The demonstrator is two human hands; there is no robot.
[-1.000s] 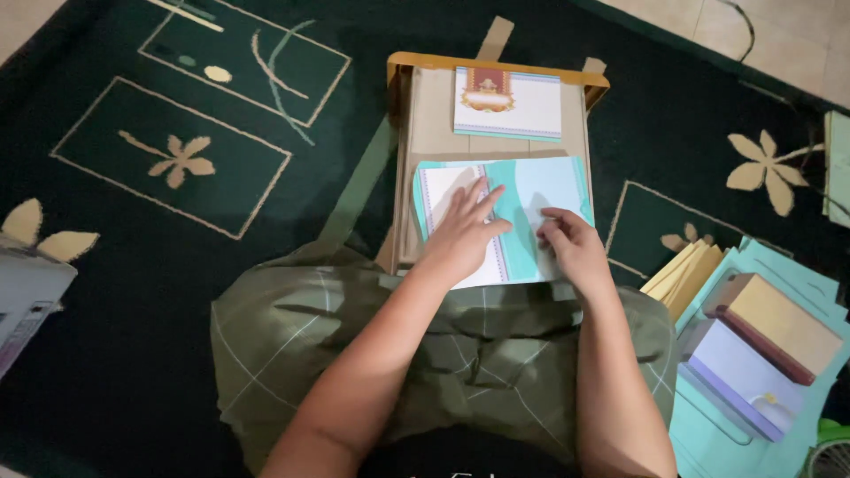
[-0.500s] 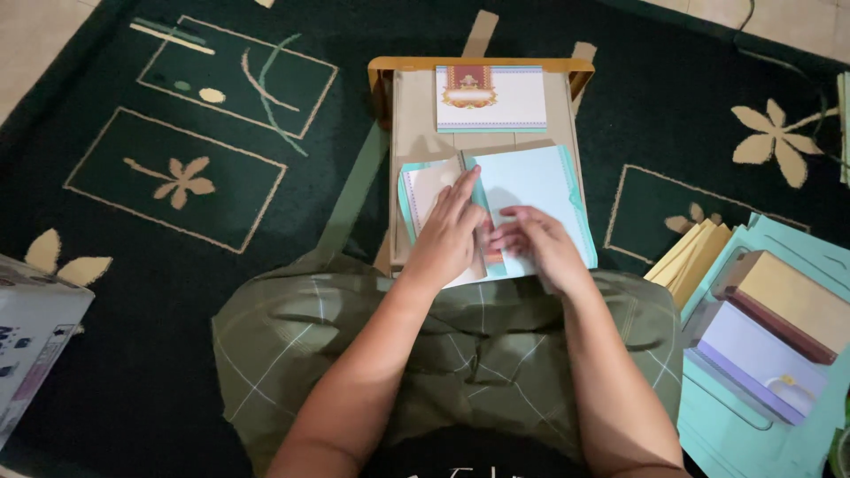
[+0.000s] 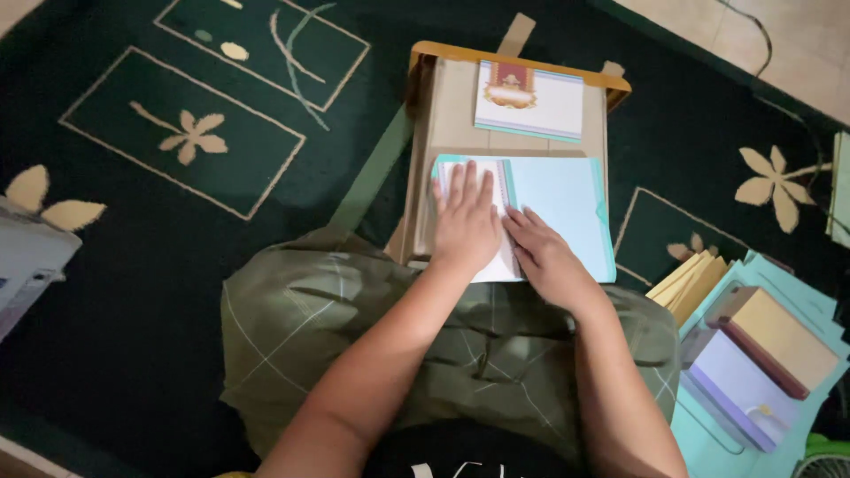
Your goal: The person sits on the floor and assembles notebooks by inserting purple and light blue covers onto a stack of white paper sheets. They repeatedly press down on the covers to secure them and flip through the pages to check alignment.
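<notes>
- Carpet [image 3: 159, 292] covers most of the floor: dark green pile with thin beige frames, pale flowers and leaf shapes woven in.
- Tile floor [image 3: 761, 35], pale and smooth, shows at the top right corner past the carpet's edge.
- Low table [image 3: 452, 115] stands on the carpet just beyond the person's knees; its top is flat, rectangular and brownish-grey, with an orange-yellow far rim.
- Card [image 3: 529, 102] lies flat at the table's far end, a white rectangle with a red and gold emblem along its upper edge and a pale teal border below.
- Booklet [image 3: 558, 212] lies open on the near half of the table, apart from the card; light blue smooth paper cover to the right, white leaf to the left, a fold line running between.
- Left hand [image 3: 465, 221] lies palm down on the white leaf, fingers spread and straight, pressing flat and gripping nothing.
- Right hand [image 3: 544, 252] rests beside it on the fold, fingers bent with tips on the paper; the two hands touch near the crease; whether it pinches anything cannot be told.
- Cloth [image 3: 354, 327], olive green with thin pale check lines, drapes in soft folds over the lap.
- Stacks of paper [image 3: 761, 354] sit on teal sheets at the right: tan, lilac and cream blocks, squared and thick.
- Grey-white box [image 3: 27, 265] sits at the left edge, partly cut off.
</notes>
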